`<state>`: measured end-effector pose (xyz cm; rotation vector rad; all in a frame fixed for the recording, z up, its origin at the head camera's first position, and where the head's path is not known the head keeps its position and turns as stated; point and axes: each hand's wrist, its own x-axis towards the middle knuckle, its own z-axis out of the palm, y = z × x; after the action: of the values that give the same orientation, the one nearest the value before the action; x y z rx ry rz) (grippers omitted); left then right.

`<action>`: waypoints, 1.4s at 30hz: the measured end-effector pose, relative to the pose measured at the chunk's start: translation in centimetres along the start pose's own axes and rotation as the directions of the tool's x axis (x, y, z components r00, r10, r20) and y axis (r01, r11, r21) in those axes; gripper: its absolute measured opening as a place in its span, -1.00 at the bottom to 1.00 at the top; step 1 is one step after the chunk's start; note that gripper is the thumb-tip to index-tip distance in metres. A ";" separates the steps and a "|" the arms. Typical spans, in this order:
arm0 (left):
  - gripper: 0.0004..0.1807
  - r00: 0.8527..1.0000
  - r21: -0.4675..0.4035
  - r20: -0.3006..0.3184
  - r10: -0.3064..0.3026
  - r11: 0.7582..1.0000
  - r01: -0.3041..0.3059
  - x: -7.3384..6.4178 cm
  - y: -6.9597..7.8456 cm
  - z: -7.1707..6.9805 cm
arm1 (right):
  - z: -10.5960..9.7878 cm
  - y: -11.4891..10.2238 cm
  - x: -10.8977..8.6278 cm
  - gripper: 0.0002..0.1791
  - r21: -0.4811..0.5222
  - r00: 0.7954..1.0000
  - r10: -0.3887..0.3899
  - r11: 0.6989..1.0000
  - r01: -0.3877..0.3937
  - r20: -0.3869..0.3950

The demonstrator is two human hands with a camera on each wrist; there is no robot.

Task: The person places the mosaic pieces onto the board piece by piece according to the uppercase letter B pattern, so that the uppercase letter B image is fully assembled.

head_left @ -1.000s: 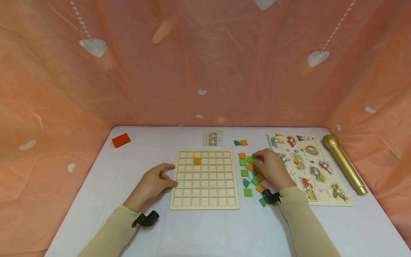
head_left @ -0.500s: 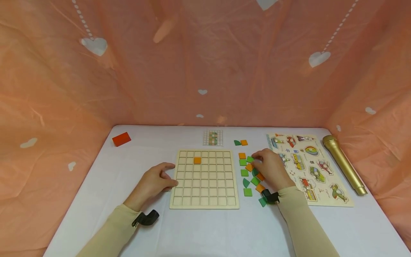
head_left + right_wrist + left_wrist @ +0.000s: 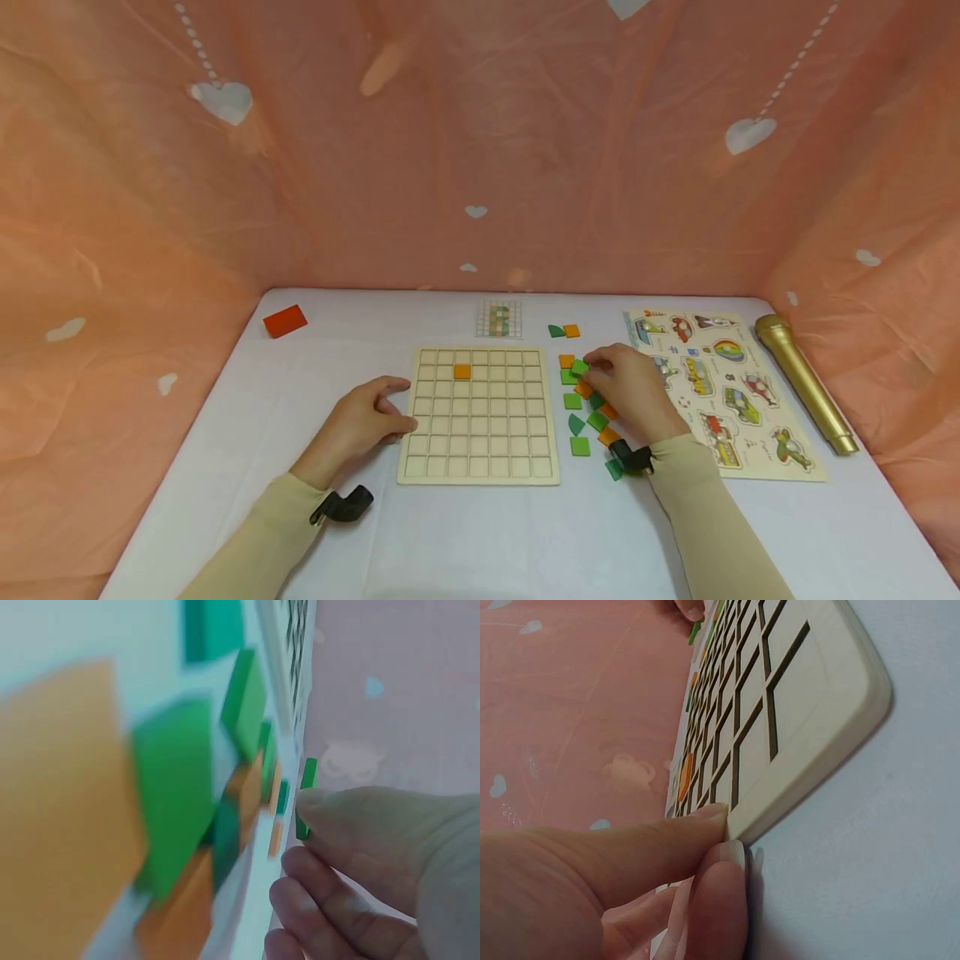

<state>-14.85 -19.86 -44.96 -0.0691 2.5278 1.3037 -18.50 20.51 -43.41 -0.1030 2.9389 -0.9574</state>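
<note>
In the head view, a pale wooden grid board [image 3: 478, 475] lies mid-table with one orange square tile [image 3: 462, 372] in an upper cell. My left hand [image 3: 358, 425] holds the board's left edge with thumb and a finger; the left wrist view shows the thumb [image 3: 667, 840] over the rim of the board [image 3: 810, 727]. My right hand [image 3: 630, 385] pinches a green square tile [image 3: 580, 367] between thumb and fingers, right of the board. The right wrist view shows this green tile [image 3: 308, 776] raised off the table, its lower part partly covered by the thumb.
Loose tiles, such as a green square [image 3: 580, 447], lie right of the board, some under the right hand. A pattern card [image 3: 499, 319] lies behind the board. A picture puzzle board [image 3: 705, 392] and a gold microphone [image 3: 806, 383] lie right; a red block [image 3: 285, 321] sits back left.
The green tile in my right hand has risen off the pile and shifted slightly left. My left hand stays at the board's edge. The head view has tilted slightly.
</note>
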 end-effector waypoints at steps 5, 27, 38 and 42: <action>-0.26 1.000 -0.001 0.006 0.017 1.000 -0.017 0.1 0.0 0.0 | 1.1 -1.9 0.9 -0.69 -0.005 0.997 -0.071 0.997 0.071 0.038; -0.27 1.000 -0.013 -0.001 0.002 1.000 -0.002 -0.1 0.0 -0.2 | 7.4 -9.8 3.8 -0.76 -0.094 0.947 -0.279 0.951 0.296 0.160; -0.27 1.000 -0.004 0.001 -0.012 1.000 0.012 -0.1 -0.2 -0.3 | 7.6 -10.5 3.9 -0.76 -0.113 0.945 -0.277 0.948 0.299 0.176; -0.26 1.000 -0.015 0.011 -0.006 1.000 0.006 0.1 -0.2 -0.3 | 7.6 -10.5 3.9 -0.77 -0.120 0.946 -0.275 0.947 0.297 0.170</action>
<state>-14.97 -20.17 -45.01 -0.0722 2.5072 1.3171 -21.36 7.27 -43.41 -0.5972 2.8960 -0.7226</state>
